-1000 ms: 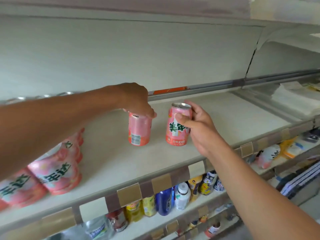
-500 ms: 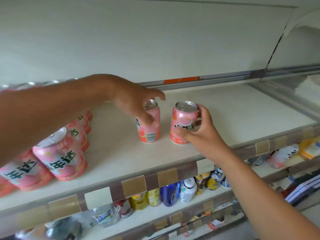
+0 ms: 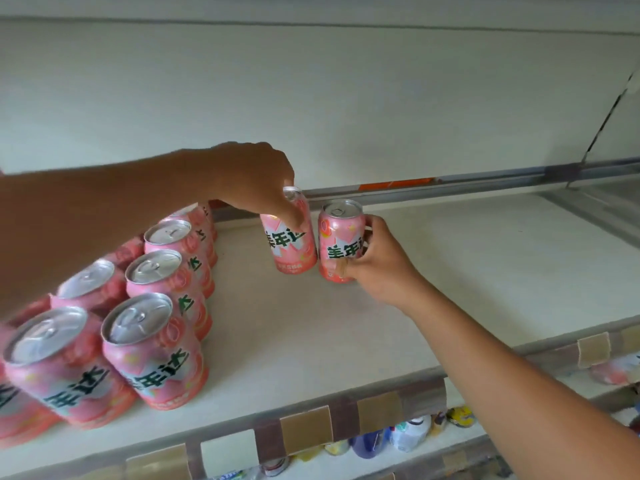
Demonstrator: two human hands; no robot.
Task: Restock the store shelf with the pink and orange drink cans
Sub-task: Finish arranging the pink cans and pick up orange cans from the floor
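Note:
Two pink and orange drink cans stand side by side, touching, at the middle of the white shelf [image 3: 311,327]. My left hand [image 3: 256,181] reaches over from the left and grips the left can [image 3: 291,247] by its top, tilting it slightly. My right hand [image 3: 377,261] comes from the lower right and holds the right can [image 3: 337,237] around its side, thumb on the front. Several more cans of the same kind stand in rows at the left, the nearest one [image 3: 152,351] close to the shelf's front edge.
The shelf's front rail [image 3: 304,429] carries tan and brown label holders. Bottles and cans [image 3: 408,433] stand on the lower shelf beneath. A metal rail [image 3: 485,183] runs along the back wall. Bare shelf surface stretches to the right of the two held cans.
Both hands have carried their cans further back on the shelf and toward the stocked rows at the left. The two cans now touch. The camera has moved closer and higher.

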